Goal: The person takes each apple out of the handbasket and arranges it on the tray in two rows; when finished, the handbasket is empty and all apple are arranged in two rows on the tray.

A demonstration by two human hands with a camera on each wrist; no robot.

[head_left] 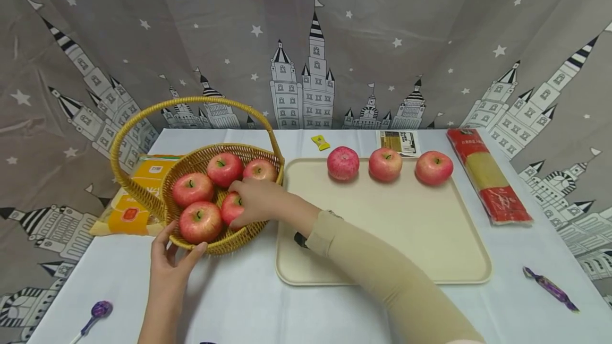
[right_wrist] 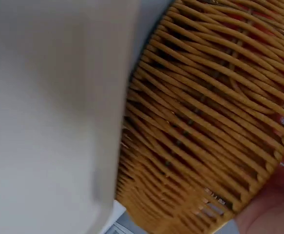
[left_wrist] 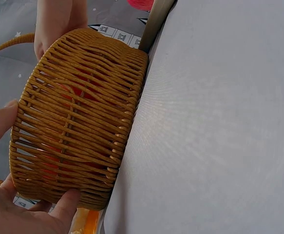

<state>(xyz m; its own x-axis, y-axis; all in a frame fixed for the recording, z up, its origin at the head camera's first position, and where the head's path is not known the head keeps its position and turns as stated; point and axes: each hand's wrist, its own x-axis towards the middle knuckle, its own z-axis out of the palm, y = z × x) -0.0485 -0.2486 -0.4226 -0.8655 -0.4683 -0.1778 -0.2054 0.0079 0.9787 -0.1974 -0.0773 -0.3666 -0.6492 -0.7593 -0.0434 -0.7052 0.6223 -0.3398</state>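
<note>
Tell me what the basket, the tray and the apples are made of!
Basket: woven cane or plastic cord, perhaps; its brown strands look slightly glossy and even.
Tray: probably plastic, because it's smooth, cream and has rounded corners.
Apples: maybe real fruit, maybe imitation; shiny, mottled red skin doesn't settle it.

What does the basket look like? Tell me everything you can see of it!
The basket is rounded and woven from golden-brown strands that look like wicker or plastic, with gaps in its sides and a tall arched handle. It sits opening-up on the white table, left of the tray. Five red apples show inside. The left hand holds its near side, and the right hand reaches in and grips one apple.
</note>
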